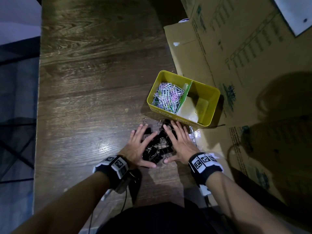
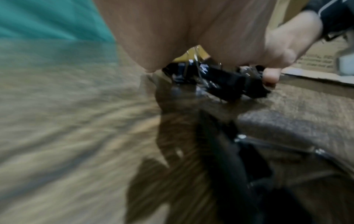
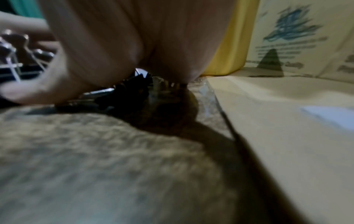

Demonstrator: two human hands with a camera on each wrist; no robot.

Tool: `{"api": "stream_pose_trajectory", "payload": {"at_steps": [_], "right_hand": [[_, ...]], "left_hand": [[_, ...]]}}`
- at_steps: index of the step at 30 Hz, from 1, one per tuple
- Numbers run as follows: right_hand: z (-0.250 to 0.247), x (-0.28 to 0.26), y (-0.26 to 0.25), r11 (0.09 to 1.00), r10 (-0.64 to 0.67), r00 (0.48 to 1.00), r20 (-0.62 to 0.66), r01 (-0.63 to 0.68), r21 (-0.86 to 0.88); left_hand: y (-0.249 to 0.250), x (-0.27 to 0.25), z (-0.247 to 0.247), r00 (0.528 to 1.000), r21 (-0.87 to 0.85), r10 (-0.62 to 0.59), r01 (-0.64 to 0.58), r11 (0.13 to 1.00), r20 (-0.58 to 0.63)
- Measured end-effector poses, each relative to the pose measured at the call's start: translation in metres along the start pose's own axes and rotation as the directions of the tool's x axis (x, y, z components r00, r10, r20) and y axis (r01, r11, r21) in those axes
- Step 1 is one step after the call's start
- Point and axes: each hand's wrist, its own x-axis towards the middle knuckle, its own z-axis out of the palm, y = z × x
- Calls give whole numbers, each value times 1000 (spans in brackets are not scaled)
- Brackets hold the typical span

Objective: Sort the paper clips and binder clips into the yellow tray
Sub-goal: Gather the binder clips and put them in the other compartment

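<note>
Wooden table (image 1: 87,78) holds black binder clips (image 1: 157,147) between flat, open left hand (image 1: 137,146) and right hand (image 1: 181,142); yellow tray (image 1: 209,105) just beyond.

No legible text anywhere: printing on the cardboard (image 1: 249,68) too faint and blurred, lettering on the yellow tray (image 1: 209,105) wall too small, wristbands (image 1: 203,162) bearing only black-and-white square codes.

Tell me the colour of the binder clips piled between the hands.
Black bodies with silver wire handles; the binder clips show best in the head view.
</note>
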Motion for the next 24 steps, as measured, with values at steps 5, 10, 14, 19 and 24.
{"api": "stream_pose_trajectory", "payload": {"at_steps": [5,10,14,19,24], "right_hand": [[6,-10,2,993,11,1000,-9,-10,119],[1,-16,16,993,6,1000,13,-8,121],[1,-15,14,997,25,999,-29,-23,69],[0,-23,6,985,156,976,-155,-142,98],[6,-29,-8,956,245,945,-217,-197,219]], "left_hand": [[-30,-51,-11,988,50,64,-71,996,139],[-39,-54,5,978,223,13,-60,973,206],[-18,-26,-10,990,222,-128,113,968,56],[-10,-24,-14,973,125,-213,201,972,89],[2,-36,-15,991,134,-92,104,986,-94]]}}
